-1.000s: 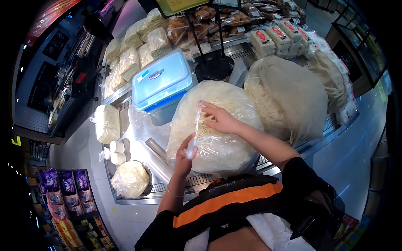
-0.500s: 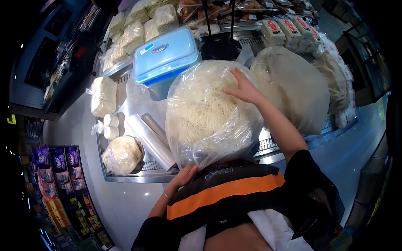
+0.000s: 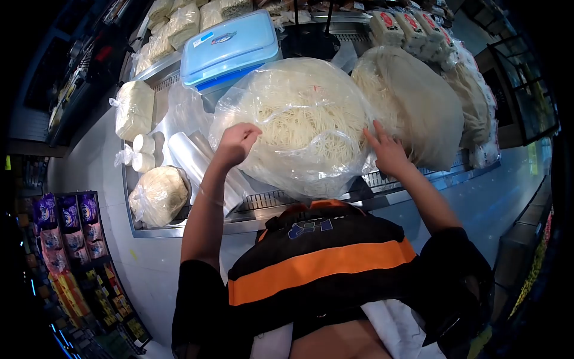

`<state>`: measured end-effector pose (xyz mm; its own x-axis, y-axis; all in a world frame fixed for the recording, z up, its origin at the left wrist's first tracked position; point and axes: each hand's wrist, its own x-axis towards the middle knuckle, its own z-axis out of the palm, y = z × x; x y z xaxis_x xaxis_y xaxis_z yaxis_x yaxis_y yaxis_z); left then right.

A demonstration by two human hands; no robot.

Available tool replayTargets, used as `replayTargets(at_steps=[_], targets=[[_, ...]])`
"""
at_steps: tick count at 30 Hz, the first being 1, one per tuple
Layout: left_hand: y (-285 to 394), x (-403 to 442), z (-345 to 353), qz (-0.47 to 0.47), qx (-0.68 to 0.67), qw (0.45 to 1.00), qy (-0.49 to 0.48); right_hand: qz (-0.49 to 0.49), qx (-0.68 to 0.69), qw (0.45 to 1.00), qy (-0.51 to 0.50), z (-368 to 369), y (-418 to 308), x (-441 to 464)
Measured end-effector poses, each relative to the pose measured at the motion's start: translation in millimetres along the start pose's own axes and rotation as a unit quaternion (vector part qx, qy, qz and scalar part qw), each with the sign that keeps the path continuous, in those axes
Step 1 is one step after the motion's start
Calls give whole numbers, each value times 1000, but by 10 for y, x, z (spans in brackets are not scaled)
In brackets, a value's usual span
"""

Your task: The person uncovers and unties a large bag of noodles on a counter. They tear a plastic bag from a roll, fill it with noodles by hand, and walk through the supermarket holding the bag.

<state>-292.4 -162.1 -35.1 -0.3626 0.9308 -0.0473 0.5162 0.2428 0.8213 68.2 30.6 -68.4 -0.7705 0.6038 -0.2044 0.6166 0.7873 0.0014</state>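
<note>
A large clear plastic bag of noodles (image 3: 311, 128) lies in front of me, its pale thin strands showing through the film. My left hand (image 3: 239, 143) is at the bag's left side, fingers curled together on the loose plastic. On the right edge of the bag rests my right hand (image 3: 388, 154), fingers spread and holding nothing. Right beside it is another big bag (image 3: 412, 107) with pale contents blurred by the film. Left of my left hand, a roll of clear plastic bags (image 3: 194, 158) lies on the metal counter.
A blue lidded box (image 3: 230, 45) stands behind the noodles. At left are a bagged white block (image 3: 134, 110), small white tubs (image 3: 143, 152) and a tied round bag (image 3: 158, 196). Packets with red labels (image 3: 387, 27) stand at back right. The counter's metal edge (image 3: 173, 230) runs in front.
My left hand has moved from the bag's near edge up to its left side. My right hand has come down from the top to the right edge. The bag lies wider and flatter.
</note>
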Motion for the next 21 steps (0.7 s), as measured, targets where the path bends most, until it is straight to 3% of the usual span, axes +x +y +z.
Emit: replayTargets(at_steps=[1,3,4,6,7,8,10,12,14,15,18,19,20,21], targets=[[-89,197,28,4,67,997,-26,-2,-2,1000,-4,-99,-3,39],[-219,564,-32,53,144,985,74,-20,183,983,9,-490,-30,109],[-70,700,-163,-30,102,992,66,-22,183,983,1,-668,-80,113],[-416,1133,-292,-32,52,994,88,-9,254,950,184,-1014,-223,189],[-627,1351,-321,46,29,992,114,2,359,916,180,-1124,-315,262],[-705,1414,-330,83,15,988,129,-1,358,917,177,-1141,-457,369],[-722,1488,-321,116,48,978,168,-30,478,874,82,-1154,-798,609],[-517,1455,-284,107,93,971,193,-196,391,898,52,-909,-1103,970],[-180,1201,-224,110,-85,914,381,-229,320,919,35,-648,-1326,1390],[-119,1037,-179,143,-26,904,403,-222,319,919,72,-547,-1360,1641],[-35,312,84,139,61,972,177,-235,306,911,147,-461,-1218,2378],[-135,111,176,140,78,983,94,-246,239,917,204,-376,-1115,2619],[-205,-91,208,99,161,982,-20,-255,171,915,261,-295,-1009,2842],[-274,-266,197,58,239,960,-136,-256,171,916,257,-296,-903,3024]])
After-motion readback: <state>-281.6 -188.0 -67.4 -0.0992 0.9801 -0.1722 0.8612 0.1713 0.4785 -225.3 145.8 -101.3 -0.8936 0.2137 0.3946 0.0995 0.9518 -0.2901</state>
